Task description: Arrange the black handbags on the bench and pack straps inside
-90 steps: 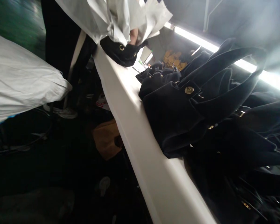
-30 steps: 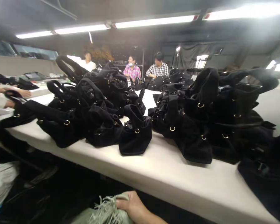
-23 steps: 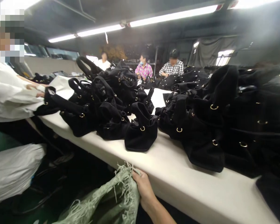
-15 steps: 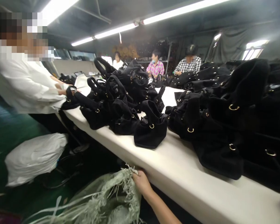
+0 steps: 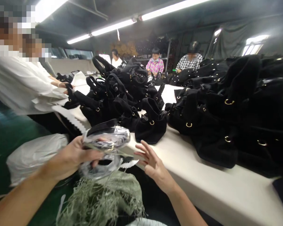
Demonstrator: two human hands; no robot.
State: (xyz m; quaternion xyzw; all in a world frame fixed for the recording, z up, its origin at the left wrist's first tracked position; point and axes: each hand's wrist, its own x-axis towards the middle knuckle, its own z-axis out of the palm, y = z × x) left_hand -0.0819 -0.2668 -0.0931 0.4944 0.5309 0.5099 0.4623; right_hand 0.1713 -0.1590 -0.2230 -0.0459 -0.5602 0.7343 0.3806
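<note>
My left hand [image 5: 77, 155] is closed on a bundle of black straps in clear plastic [image 5: 108, 138], with a gold-coloured ring showing in it. Just right of the bundle, my right hand [image 5: 149, 161] has its fingers spread and holds nothing; a thin pale strand lies near its fingertips. Below both hands a pale green woven sack [image 5: 124, 191] with a frayed edge hangs or stands, its lower part out of view. A black handbag [image 5: 151, 125] with a gold ring stands on the table beyond my right hand.
The long white-covered table [image 5: 188, 160] bears heaps of black bags [image 5: 209, 106]. At the left stands a person in a white top [image 5: 21, 84]. Several others work across the table. A stuffed white sack [image 5: 35, 157] is on the floor at left.
My right hand has let go of the frayed sack edge and moved up, fingers spread. My left hand has come into view with the plastic-wrapped bundle. The green sack has sagged.
</note>
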